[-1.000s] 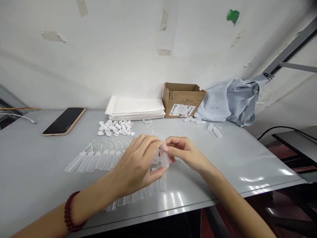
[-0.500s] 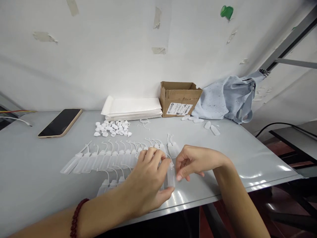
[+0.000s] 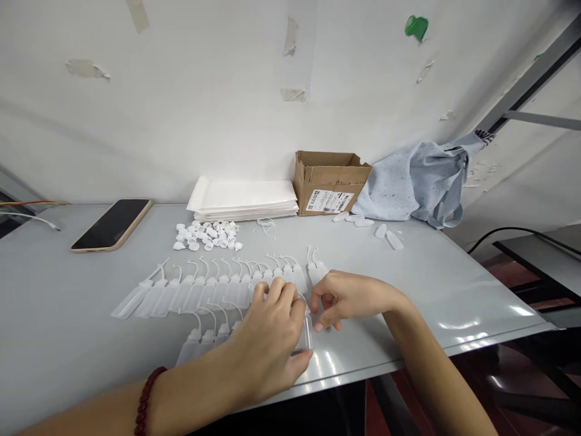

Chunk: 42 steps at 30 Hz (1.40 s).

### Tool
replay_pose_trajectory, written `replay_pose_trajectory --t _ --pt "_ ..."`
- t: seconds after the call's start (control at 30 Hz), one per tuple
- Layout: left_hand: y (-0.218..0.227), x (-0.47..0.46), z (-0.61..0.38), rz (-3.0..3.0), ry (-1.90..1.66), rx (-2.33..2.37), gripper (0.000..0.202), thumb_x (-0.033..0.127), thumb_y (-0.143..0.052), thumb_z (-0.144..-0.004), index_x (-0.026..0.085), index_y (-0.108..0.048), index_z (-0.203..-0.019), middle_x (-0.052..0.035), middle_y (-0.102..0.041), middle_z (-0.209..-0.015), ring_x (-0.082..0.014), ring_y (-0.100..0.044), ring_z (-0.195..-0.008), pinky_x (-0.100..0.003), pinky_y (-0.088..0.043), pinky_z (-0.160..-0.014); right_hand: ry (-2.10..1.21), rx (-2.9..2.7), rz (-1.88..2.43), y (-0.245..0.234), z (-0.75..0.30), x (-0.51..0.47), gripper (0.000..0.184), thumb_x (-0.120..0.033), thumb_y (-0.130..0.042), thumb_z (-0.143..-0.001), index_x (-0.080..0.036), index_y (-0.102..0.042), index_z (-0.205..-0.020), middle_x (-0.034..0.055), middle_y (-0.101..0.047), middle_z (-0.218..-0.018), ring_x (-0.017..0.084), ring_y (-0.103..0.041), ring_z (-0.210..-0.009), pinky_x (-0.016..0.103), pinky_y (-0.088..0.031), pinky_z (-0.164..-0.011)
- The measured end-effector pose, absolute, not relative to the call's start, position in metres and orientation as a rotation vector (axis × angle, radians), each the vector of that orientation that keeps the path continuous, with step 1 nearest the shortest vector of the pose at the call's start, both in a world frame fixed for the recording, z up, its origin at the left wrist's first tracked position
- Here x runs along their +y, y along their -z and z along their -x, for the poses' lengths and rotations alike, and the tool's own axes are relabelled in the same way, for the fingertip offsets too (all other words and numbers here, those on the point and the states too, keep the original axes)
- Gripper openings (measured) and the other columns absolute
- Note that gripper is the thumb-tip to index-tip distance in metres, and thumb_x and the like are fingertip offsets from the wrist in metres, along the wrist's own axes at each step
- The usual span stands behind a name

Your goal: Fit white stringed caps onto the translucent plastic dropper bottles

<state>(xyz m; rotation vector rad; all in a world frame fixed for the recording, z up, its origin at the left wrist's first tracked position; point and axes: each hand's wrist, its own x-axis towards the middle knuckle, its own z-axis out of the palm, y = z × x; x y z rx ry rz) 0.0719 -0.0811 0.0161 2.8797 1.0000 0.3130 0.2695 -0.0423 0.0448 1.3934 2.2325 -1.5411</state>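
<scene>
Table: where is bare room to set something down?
Bare: left front of the table, between phone and tube rows, and its right side beyond the right hand. Crowded: the middle, with tube rows, caps, and the left hand holding a tube.

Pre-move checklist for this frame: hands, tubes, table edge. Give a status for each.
1. Grip: left hand pinches the clear tube between thumb and fingers: ok.
2. Tube lying flat on the table: cannot tell, the hand hides part of it.
3. Contact: right hand touching the tube: cannot tell; its fingertips are right beside it.
4. Tube inside the table's front edge: ok, close but inside.
5. Order: back row of tubes lies side by side: ok.
6. View: front row of tubes fully visible: not ok, the left hand covers part.
</scene>
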Motion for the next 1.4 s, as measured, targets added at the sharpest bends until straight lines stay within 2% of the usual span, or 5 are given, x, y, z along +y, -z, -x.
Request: replay_pose_trajectory --t 0.17,0.5,0.77,1.17,1.4 --pt "-0.017 -0.082 -0.072 -2.885 -0.288 1.019 0.030 0.042 -0.060 -0.077 0.015 -0.062 -0.090 -0.0097 -0.054 -0.086 -0.0270 -0.044 -0.084 -0.043 -0.039 -0.070 1.517 2.264 -1.361 -0.042 -0.264 -0.042 0.026 -0.036 -0.070 -0.074 -0.015 -0.064 -0.087 -0.0064 -0.055 -0.046 0.011 -0.055 -0.052 0.020 -0.037 -0.051" --pt "-0.016 -0.083 -0.072 -2.880 -0.241 1.044 0.032 0.044 -0.057 -0.078 0.013 -0.062 -0.086 -0.0100 -0.054 -0.086 -0.0271 -0.044 -0.085 -0.045 -0.040 -0.071 1.515 2.222 -1.374 -0.041 -0.259 -0.043 0.021 -0.033 -0.068 -0.074 -0.014 -0.063 -0.084 -0.0064 -0.053 -0.044 0.010 -0.053 -0.052 0.020 -0.037 -0.052" --pt "-0.016 -0.085 -0.072 -2.906 -0.230 1.070 0.031 0.045 -0.056 -0.079 0.014 -0.061 -0.084 -0.0101 -0.055 -0.085 -0.0271 -0.044 -0.084 -0.045 -0.038 -0.072 1.531 2.117 -1.363 -0.037 -0.263 -0.041 0.026 -0.038 -0.066 -0.075 -0.013 -0.063 -0.082 -0.0079 -0.051 -0.046 0.004 -0.037 -0.030 0.019 -0.032 -0.035" --pt "-0.011 -0.086 -0.065 -2.946 -0.407 1.025 0.046 0.057 -0.066 -0.073 0.014 -0.061 -0.088 -0.0081 -0.053 -0.083 -0.0260 -0.044 -0.083 -0.040 -0.035 -0.070 1.597 2.105 -1.384 -0.037 -0.264 -0.041 0.024 -0.036 -0.068 -0.075 -0.012 -0.065 -0.081 -0.0082 -0.051 -0.045 0.003 -0.037 -0.027 0.017 -0.031 -0.032" --pt "-0.030 -0.072 -0.056 -2.881 -0.450 1.100 0.048 0.058 -0.065 -0.074 0.012 -0.063 -0.091 -0.0103 -0.055 -0.088 -0.0282 -0.045 -0.088 -0.041 -0.035 -0.071 1.599 2.120 -1.388 -0.046 -0.267 -0.041 0.024 -0.036 -0.067 -0.076 -0.012 -0.066 -0.077 -0.0077 -0.051 -0.044 0.003 -0.036 -0.027 0.016 -0.031 -0.033"
